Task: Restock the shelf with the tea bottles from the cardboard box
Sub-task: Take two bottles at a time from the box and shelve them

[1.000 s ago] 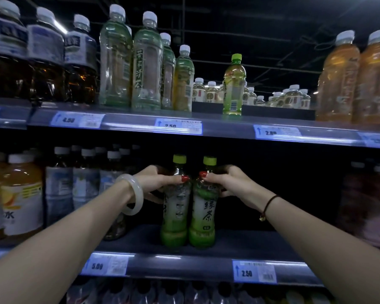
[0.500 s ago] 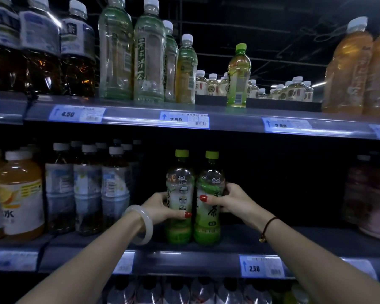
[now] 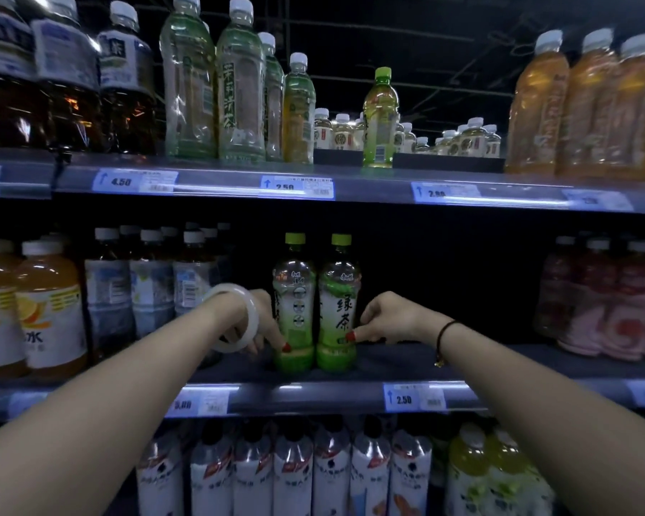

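Two tea bottles (image 3: 337, 303) upright, touching, on middle shelf (image 3: 406, 361), left hand (image 3: 263, 322) seemingly gripping one's base, right hand (image 3: 384, 318) pinching the other's.

Left hand (image 3: 264, 322) and right hand (image 3: 388, 316) grip tea bottles (image 3: 337, 288).

Dim shop, black ceiling (image 3: 462, 50), blue-lit price rails (image 3: 369, 194)

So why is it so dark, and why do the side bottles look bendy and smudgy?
Head view: dim shop light; the wide lens tilts the orange bottles at the edge; the pink bottles are blurred; the green tea bottles look sharper.
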The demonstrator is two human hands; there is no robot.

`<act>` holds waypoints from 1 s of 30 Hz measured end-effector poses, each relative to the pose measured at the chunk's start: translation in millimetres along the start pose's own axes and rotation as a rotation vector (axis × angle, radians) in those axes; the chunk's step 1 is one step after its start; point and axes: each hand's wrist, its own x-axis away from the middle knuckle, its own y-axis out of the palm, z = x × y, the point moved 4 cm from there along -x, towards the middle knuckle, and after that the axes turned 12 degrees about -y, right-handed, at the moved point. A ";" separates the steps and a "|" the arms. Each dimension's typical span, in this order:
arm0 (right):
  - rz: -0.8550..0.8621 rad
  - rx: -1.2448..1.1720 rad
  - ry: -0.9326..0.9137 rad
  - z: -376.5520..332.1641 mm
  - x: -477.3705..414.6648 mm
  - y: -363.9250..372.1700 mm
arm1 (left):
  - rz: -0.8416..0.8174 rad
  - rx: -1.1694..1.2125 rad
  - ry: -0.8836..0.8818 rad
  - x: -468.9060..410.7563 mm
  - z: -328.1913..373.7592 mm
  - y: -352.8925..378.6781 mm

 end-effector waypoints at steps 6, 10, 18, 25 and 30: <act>-0.039 0.257 0.033 4.1 49.3 -31.0 | -0.041 0.012 0.208 39.7 60.5 24.1; 0.085 0.311 0.075 29.8 92.4 -53.8 | 0.039 -0.032 0.433 54.1 115.1 65.8; 0.094 0.345 0.403 131.3 208.7 -64.8 | -0.100 -0.313 0.702 74.4 202.0 205.7; 0.125 0.264 0.740 193.0 310.3 -44.4 | -0.314 -0.518 0.927 87.4 250.6 332.8; 0.198 0.142 0.962 226.8 362.4 -11.1 | -0.428 -0.610 1.072 91.2 260.1 397.3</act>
